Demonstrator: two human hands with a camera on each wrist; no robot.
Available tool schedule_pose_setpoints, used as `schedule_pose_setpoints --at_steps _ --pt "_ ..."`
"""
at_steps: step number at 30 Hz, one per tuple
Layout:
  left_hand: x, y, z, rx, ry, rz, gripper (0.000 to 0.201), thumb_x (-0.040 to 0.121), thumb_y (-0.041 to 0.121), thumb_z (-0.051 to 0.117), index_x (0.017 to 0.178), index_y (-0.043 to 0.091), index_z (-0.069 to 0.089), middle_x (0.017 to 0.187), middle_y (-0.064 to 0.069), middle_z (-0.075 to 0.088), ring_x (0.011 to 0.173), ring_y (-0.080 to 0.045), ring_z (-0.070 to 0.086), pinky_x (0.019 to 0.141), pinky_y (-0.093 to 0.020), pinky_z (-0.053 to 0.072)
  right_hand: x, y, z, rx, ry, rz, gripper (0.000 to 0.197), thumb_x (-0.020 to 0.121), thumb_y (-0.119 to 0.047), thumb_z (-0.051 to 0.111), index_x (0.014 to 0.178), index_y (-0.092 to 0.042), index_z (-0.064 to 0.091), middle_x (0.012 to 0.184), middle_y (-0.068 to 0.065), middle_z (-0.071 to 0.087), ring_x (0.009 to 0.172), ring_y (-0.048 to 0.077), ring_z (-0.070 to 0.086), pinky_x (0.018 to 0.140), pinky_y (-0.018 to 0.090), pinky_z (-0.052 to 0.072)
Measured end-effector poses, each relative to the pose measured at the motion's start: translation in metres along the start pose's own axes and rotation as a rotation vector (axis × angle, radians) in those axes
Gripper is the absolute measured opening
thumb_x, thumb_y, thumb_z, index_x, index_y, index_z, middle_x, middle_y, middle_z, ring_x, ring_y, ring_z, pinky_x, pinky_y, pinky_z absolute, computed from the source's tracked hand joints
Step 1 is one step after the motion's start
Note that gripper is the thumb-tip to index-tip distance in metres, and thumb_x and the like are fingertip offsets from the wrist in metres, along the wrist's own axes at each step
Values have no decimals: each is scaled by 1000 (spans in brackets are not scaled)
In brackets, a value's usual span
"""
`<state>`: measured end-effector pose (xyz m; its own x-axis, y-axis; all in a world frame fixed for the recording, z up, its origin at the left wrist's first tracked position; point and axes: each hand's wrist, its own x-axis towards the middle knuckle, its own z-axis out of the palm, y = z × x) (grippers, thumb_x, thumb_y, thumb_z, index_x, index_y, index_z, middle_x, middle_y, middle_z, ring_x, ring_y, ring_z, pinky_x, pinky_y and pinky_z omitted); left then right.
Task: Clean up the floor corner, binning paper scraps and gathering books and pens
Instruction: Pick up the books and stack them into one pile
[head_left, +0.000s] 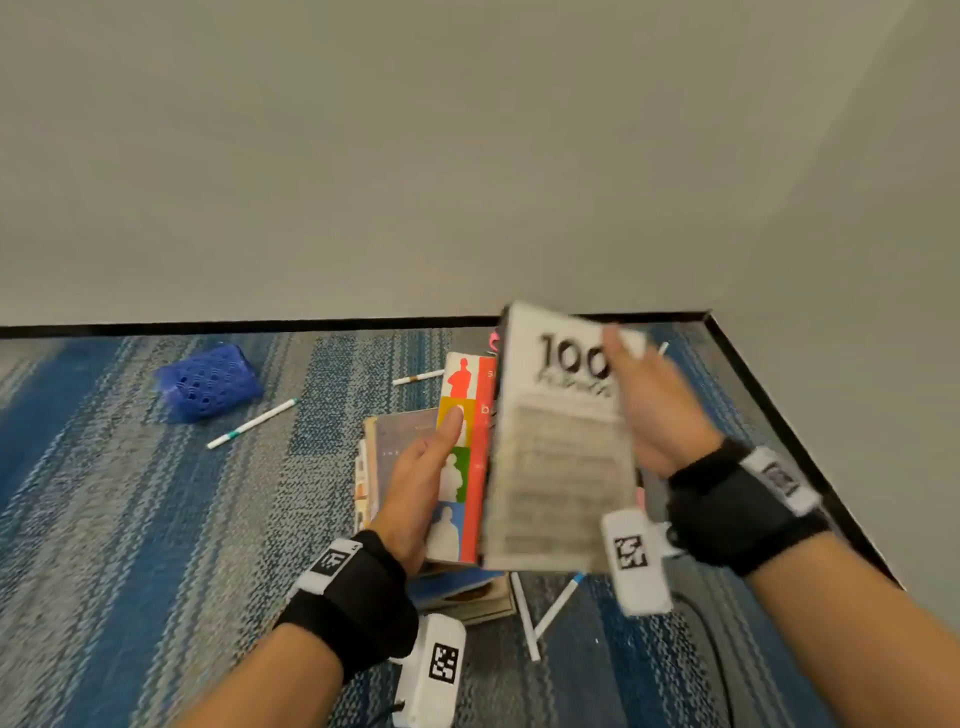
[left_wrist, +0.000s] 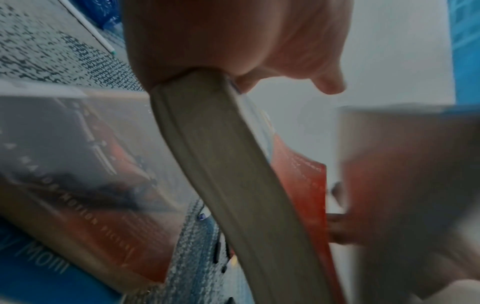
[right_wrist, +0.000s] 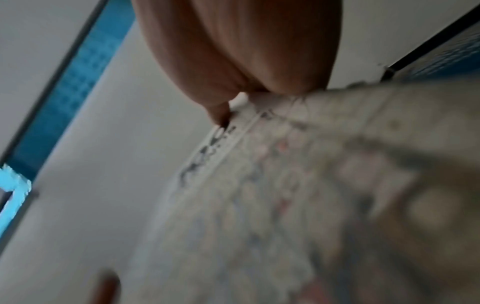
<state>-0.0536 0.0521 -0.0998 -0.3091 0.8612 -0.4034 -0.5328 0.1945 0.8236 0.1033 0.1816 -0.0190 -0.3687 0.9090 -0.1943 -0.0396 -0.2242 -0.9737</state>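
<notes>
My left hand (head_left: 423, 478) holds a book with a red spine and coloured squares (head_left: 462, 467) upright, thumb on its cover. In the left wrist view the palm (left_wrist: 233, 41) clamps that book's page edge (left_wrist: 228, 185). Just to its right, my right hand (head_left: 644, 415) grips a white book marked "100" (head_left: 556, 457), blurred and tilted. The right wrist view shows the same white book (right_wrist: 285, 185) under my fingers (right_wrist: 246, 51). Below both lies a stack of books (head_left: 400, 441) on the carpet. Pens lie scattered: one white and teal (head_left: 252, 423), one behind the books (head_left: 418, 378), two crossed (head_left: 540, 613) in front.
A blue perforated basket (head_left: 208, 382) lies on its side on the striped blue carpet at the left. Grey walls with a black skirting (head_left: 779, 405) meet in a corner behind and to the right of the books.
</notes>
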Motion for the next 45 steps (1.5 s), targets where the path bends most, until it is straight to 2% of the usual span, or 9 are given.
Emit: schedule_pose_setpoints --at_steps 6,10,16,20,23,26,35,40,45 --pt "-26 -3 -28 36 55 21 38 83 5 68 120 2 61 111 -17 70 102 -37 67 89 -52 53 0 72 47 -160 -246 232 61 84 -10 71 133 -11 34 121 8 65 107 24 66 93 42 53" --pt "-21 4 -61 -15 155 -13 36 89 24 65 120 5 62 110 -16 71 102 -35 68 93 -53 51 4 91 64 -357 -465 235 38 92 -30 61 128 -18 55 121 -2 67 109 16 66 94 35 52" --pt "3 6 -96 981 442 -177 76 78 68 60 122 6 53 123 -11 56 118 -30 54 99 -36 44 22 144 85 -1140 -220 -13 57 89 -56 46 130 -17 46 127 11 48 122 31 44 102 44 39" --pt "16 -4 -102 521 178 -181 27 83 41 71 98 19 69 112 -3 71 101 -22 68 98 -41 50 20 158 89 -629 -166 173 41 85 -50 61 115 -24 50 126 5 61 112 25 60 100 47 46" --pt "19 -11 -97 378 93 -138 37 84 31 72 118 18 66 111 0 72 98 -17 70 91 -34 55 15 162 92 -272 -130 349 29 75 -40 77 94 -24 63 98 0 73 91 22 70 90 45 54" --pt "13 -9 -97 295 64 -114 45 82 36 72 122 18 63 111 0 72 99 -17 70 90 -33 55 6 169 90 -169 -198 408 62 58 -47 84 111 -19 67 103 3 75 93 24 72 88 48 56" --pt "0 -34 -107 68 141 -215 73 62 36 85 122 3 60 105 -14 73 91 -26 72 66 -28 57 0 165 68 -9 -338 654 63 66 -44 84 117 -11 68 113 18 70 104 33 68 98 51 49" --pt "-9 -36 -100 75 122 -114 77 57 21 89 123 -2 54 104 -16 73 92 -32 72 75 -40 58 -11 161 54 67 -432 629 59 78 -33 76 128 -11 57 122 17 66 112 33 63 98 49 48" --pt "-22 11 -90 166 41 108 52 68 3 80 114 7 56 106 -12 72 94 -31 71 80 -46 57 6 123 59 -60 -433 325 110 52 -33 94 139 -3 33 126 16 62 112 35 63 95 57 49"
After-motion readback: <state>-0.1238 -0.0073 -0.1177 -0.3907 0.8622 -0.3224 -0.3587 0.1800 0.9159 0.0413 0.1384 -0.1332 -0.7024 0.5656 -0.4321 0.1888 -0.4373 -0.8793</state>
